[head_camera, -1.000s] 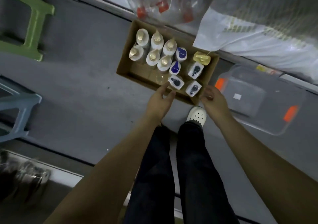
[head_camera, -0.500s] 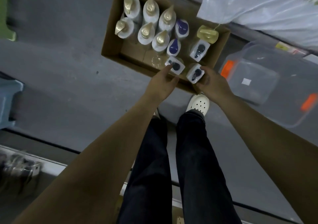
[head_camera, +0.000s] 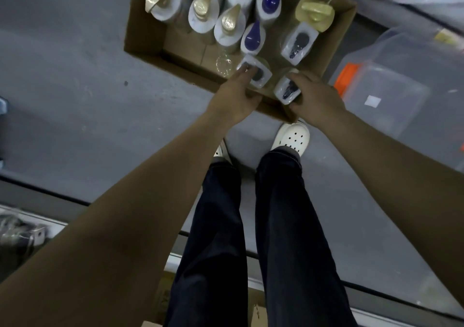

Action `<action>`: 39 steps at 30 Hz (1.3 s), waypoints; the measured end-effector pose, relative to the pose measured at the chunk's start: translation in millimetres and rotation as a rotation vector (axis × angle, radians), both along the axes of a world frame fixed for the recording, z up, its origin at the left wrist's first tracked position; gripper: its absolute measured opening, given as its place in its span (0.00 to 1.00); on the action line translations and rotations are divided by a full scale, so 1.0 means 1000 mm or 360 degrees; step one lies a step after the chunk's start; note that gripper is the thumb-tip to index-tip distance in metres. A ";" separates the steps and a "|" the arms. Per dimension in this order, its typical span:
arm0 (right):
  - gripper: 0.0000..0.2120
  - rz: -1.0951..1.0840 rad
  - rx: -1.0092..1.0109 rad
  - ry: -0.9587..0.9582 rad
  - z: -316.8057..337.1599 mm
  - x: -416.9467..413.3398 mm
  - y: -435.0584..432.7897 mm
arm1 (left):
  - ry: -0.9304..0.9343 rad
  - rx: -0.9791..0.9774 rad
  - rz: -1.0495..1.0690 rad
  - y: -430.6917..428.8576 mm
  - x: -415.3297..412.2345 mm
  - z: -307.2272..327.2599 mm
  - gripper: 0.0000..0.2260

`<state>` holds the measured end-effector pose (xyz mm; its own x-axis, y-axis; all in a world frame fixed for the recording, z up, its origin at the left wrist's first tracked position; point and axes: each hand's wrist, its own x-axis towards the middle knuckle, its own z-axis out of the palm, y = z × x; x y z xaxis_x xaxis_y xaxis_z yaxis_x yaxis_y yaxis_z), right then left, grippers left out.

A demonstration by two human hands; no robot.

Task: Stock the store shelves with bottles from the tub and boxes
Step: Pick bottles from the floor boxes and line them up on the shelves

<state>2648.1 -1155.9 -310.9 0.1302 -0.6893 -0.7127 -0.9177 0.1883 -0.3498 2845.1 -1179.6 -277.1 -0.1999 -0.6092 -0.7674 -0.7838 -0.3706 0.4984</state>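
We find no legible text: the white sticker point(head_camera: 372, 100) on the clear tub point(head_camera: 404, 83) looks blank, a yellow tag point(head_camera: 447, 38) beyond it is blurred, and the bottles point(head_camera: 298, 42) in the cardboard box point(head_camera: 140, 25) show only dark shapes.

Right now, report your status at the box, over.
Left hand grips near-left bottle. Right hand grips near-right bottle. Both bottles inside cardboard box. Nothing blocks the lift.

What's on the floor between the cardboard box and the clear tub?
Nothing: in the head view, only a bare strip of grey floor separates the box from the tub.
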 end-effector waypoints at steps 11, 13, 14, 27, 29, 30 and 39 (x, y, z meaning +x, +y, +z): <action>0.32 0.0274 -0.0099 0.0099 -0.022 -0.005 0.004 | -0.0223 -0.0130 -0.0555 0.000 -0.004 -0.034 0.32; 0.32 0.0321 -0.0113 0.0114 -0.024 -0.008 0.003 | -0.0351 -0.0199 -0.0679 -0.001 -0.008 -0.035 0.33; 0.32 0.0353 -0.0123 0.0126 -0.026 -0.009 0.003 | -0.0424 -0.0254 -0.0737 -0.002 -0.009 -0.036 0.34; 0.21 0.0528 -0.0237 0.0287 -0.031 -0.009 -0.021 | -0.0854 -0.0563 -0.1034 -0.032 -0.017 -0.062 0.26; 0.19 0.0534 -0.0226 0.0211 -0.031 -0.010 -0.019 | -0.0894 -0.0716 -0.1220 -0.032 -0.014 -0.062 0.26; 0.19 0.0500 -0.0223 0.0172 -0.031 -0.010 -0.017 | -0.0907 -0.0773 -0.1281 -0.031 -0.012 -0.063 0.26; 0.24 -0.0428 -0.0382 -0.0379 0.019 -0.013 0.010 | -0.0539 -0.0479 -0.0387 -0.010 -0.002 -0.026 0.27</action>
<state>2635.4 -1145.5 -291.6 0.0644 -0.8638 -0.4997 -0.7355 0.2973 -0.6088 2843.4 -1189.5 -303.6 -0.1338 -0.7800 -0.6113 -0.9655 -0.0366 0.2580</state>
